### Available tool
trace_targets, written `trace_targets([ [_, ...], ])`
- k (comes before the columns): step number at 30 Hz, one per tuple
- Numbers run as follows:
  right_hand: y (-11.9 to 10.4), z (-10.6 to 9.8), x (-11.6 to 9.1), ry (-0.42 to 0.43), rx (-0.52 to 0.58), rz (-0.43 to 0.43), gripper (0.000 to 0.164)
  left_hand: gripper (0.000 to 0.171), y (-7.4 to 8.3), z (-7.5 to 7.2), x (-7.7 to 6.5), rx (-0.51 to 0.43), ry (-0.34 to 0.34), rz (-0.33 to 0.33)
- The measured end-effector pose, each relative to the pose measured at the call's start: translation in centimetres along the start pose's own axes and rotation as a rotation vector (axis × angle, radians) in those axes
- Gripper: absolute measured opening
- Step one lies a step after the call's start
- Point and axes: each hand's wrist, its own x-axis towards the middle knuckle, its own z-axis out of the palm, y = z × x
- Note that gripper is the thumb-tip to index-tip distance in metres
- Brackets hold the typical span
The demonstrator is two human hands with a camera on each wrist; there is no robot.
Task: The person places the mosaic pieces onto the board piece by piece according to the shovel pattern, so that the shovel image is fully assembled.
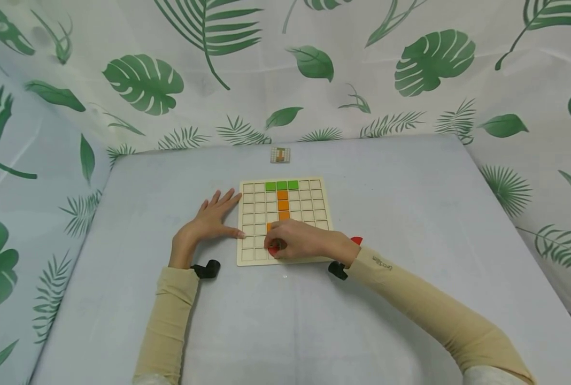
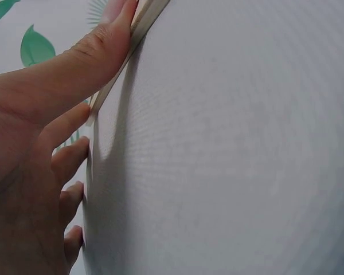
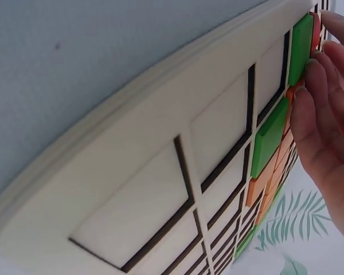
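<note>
A pale wooden grid board lies flat, with green tiles in its top row and a column of orange tiles below them. With thumb and fingertips, my right hand pinches a red piece at the board's near row; the full shape is hidden. Beside it in the right wrist view sit more green tiles and orange ones. My left hand rests with spread fingers along the board's left side, its thumb touching the edge.
Another red piece lies on the table by my right wrist, partly covered by it. Beyond the board is a small pattern card. A leaf-printed cloth hangs behind the white table.
</note>
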Motion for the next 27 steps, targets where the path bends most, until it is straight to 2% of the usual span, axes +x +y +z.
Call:
trace_targets([
  [8, 0.6, -0.2, -0.7, 0.057, 0.010, -0.029, 0.018, 0.111, 0.2, -0.1, 0.0, -0.010, -0.003, -0.001],
  [14, 1.2, -0.2, -1.5, 0.100, 0.002, -0.014, 0.018, 0.111, 0.1, 0.0, 0.1, 0.002, -0.007, -0.014],
  [27, 1.9, -1.1, -4.4, 0.171, 0.000, 0.036, 0.020, 0.111, 0.1, 0.0, -0.2, -0.017, 0.010, 0.008],
])
